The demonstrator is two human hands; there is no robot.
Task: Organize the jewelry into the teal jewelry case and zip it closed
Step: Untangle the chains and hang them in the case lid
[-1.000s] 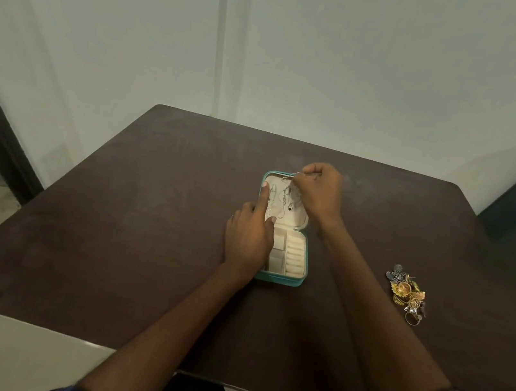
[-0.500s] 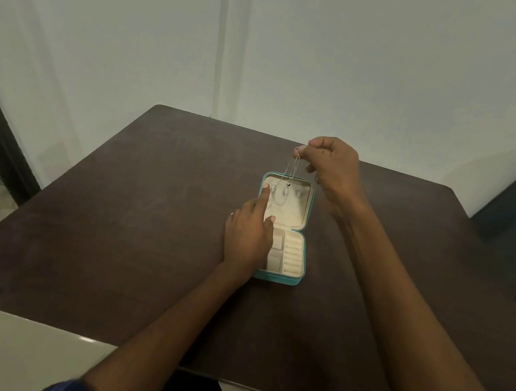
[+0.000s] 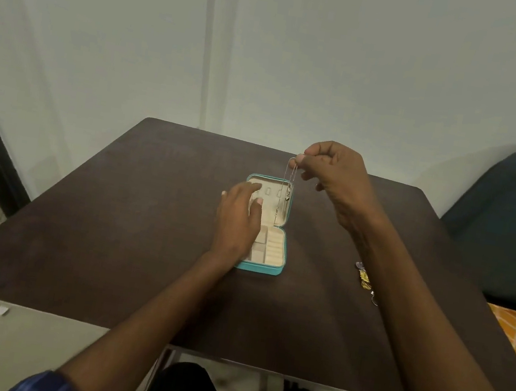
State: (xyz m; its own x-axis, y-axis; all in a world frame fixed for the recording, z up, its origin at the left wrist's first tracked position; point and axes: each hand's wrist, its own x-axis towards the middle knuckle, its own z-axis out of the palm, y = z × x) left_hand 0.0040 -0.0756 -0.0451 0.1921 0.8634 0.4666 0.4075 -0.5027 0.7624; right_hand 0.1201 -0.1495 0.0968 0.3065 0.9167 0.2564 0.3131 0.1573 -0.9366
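At the middle of the frame, one teal zip jewelry case (image 3: 259,267) with cream lining lies open on the dark brown table (image 3: 107,239), its long axis running toward the wall. One thin silver chain (image 3: 288,180) hangs straight down over the lid half, pinched by the right hand (image 3: 331,173). Relaxed fingers of the left hand (image 3: 237,222) rest on the case. Right of centre, one small heap of gold and silver jewelry (image 3: 365,278) is partly hidden by the right forearm.
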